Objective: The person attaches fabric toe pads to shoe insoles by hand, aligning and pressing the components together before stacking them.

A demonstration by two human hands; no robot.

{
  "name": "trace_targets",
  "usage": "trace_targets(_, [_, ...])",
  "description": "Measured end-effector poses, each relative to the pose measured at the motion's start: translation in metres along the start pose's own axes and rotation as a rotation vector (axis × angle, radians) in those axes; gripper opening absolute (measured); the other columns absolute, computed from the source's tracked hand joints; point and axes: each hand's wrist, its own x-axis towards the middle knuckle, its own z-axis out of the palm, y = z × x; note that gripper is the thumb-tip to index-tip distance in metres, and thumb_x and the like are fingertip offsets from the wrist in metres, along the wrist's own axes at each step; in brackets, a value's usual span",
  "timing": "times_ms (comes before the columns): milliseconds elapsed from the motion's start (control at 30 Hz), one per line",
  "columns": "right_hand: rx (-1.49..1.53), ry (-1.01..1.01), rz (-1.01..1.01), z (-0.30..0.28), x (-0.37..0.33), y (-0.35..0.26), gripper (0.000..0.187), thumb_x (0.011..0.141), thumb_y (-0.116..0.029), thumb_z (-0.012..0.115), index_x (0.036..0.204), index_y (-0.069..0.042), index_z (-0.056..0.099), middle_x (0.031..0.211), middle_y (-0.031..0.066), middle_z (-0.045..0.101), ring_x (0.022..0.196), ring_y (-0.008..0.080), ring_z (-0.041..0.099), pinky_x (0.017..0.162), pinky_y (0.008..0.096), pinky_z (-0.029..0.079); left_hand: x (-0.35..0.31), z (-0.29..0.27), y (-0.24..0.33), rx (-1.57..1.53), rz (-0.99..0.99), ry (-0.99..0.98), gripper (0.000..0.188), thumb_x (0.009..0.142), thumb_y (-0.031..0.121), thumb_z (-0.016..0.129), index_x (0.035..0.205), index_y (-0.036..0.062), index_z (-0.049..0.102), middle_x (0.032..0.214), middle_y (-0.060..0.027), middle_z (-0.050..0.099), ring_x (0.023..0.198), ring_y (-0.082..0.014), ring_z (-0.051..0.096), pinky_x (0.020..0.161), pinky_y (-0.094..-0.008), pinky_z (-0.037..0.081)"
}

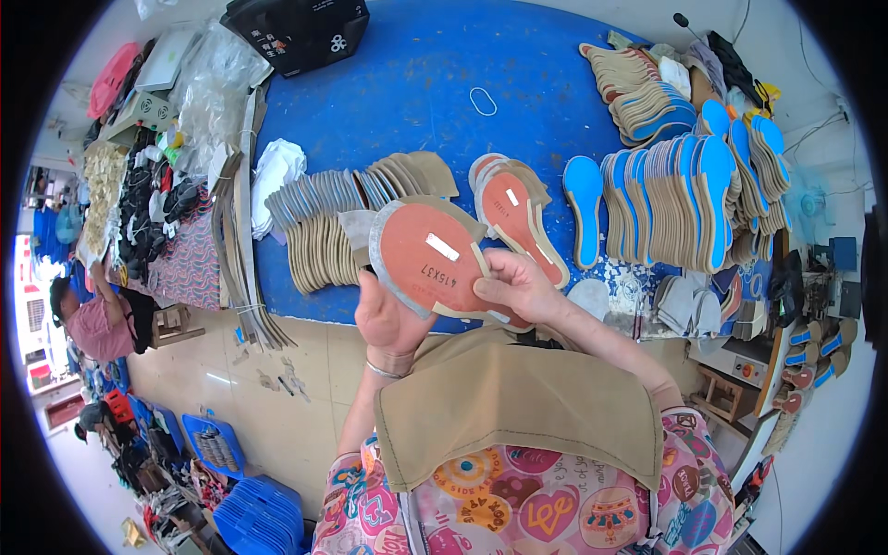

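Observation:
A red-brown shoe insole (407,250), with tan and grey material round its edge and a white strip on its face, is held tilted above my lap. My right hand (523,289) pinches its narrower part between thumb and fingers. Beneath its wide end, my left hand (393,314) supports it, thumb upright at the edge and the other fingers hidden behind. Just beyond, a similar red-brown insole (507,205) lies on the blue table (416,92), partly over another one. To the left of these stands a row of tan and grey insoles (319,245).
Rows of blue-topped insoles (661,203) fill the table's right side, with one single blue insole (583,208) beside them. A black bag (296,37) sits at the back left, and a white loop (483,102) lies farther in. Blue baskets (259,513) stand on the floor; another person (102,319) works at far left.

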Motion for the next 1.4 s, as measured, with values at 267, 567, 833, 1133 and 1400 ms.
trace_targets(267, [-0.022,-0.013,0.056,0.003,0.003,-0.012,0.025,0.086,-0.017,0.055,0.105,0.0,0.053,0.095,0.0038,0.06,0.082,0.0058,0.054,0.072,0.0228,0.045,0.006,-0.014,0.009,-0.008,-0.005,0.036,0.068,0.089,0.053,0.027,0.134,0.0018,0.022,0.136,-0.0137,0.031,0.124,-0.0296,0.032,0.101,-0.044,0.027])
trace_targets(567, [-0.144,-0.046,0.134,-0.003,-0.005,-0.013,0.016,0.085,-0.017,0.057,0.09,-0.002,0.056,0.079,-0.0019,0.055,0.069,0.0017,0.048,0.059,0.0192,0.041,0.003,0.009,-0.004,-0.071,0.053,0.15,0.055,0.093,0.042,0.025,0.134,0.0044,0.025,0.135,-0.0128,0.033,0.122,-0.0294,0.035,0.101,-0.0439,0.028])
trace_targets(833, [-0.222,0.069,0.01,0.012,-0.006,-0.023,0.01,0.082,-0.011,0.06,0.083,-0.002,0.055,0.07,-0.0047,0.05,0.063,0.0004,0.042,0.053,0.0191,0.035,0.011,0.02,0.01,0.121,0.114,0.113,0.056,0.093,0.039,0.029,0.138,0.0089,0.016,0.138,-0.0141,0.027,0.124,-0.0287,0.032,0.102,-0.044,0.026])
trace_targets(1133, [-0.148,0.031,-0.052,0.012,0.002,-0.006,0.016,0.083,-0.016,0.061,0.078,-0.004,0.052,0.066,-0.0056,0.048,0.061,0.0003,0.04,0.052,0.0187,0.033,0.004,0.01,0.009,0.149,0.08,0.106,0.054,0.094,0.036,0.026,0.14,0.014,0.007,0.137,-0.0128,0.027,0.122,-0.0273,0.035,0.101,-0.043,0.029])
trace_targets(1400, [-0.186,0.059,-0.029,0.01,0.004,-0.005,0.017,0.083,-0.017,0.061,0.077,-0.004,0.053,0.067,-0.0056,0.049,0.061,0.0,0.04,0.051,0.0183,0.033,-0.005,-0.011,0.005,-0.041,0.025,0.011,0.056,0.093,0.042,0.024,0.135,0.0041,0.022,0.136,-0.0135,0.032,0.123,-0.0296,0.034,0.102,-0.0435,0.027])
